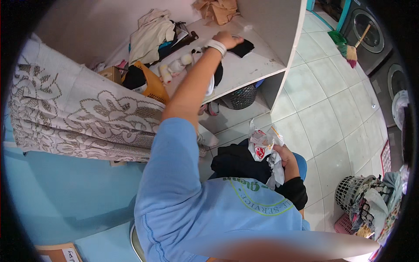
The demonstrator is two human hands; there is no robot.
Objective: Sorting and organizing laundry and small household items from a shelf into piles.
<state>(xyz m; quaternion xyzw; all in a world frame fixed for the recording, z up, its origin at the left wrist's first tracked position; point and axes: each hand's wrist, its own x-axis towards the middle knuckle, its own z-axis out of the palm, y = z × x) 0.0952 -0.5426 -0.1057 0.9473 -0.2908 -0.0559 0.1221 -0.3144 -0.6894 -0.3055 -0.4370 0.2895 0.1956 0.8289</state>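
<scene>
My left hand [227, 40], with a white band at the wrist, reaches over the white shelf [262, 62]. Its curled fingers are at a folded black cloth [243, 48]; whether they grip it is hidden. Beneath that forearm lie white and black items, partly covered. Low in front of my body, my right hand [285, 156] grips a crumpled white plastic wrapper [260, 149] with red and orange print. Dark fabric [240, 163] rests across my lap, behind the wrapper.
Left on the shelf are a beige garment pile [152, 36], a yellow plastic basket [152, 85] and paint-roller-like white rolls [176, 67]. Brown paper [217, 11] sits at the back. A lace curtain [98, 108] hangs nearby. A dark basket [240, 97] stands below; laundry baskets [352, 193] stand right.
</scene>
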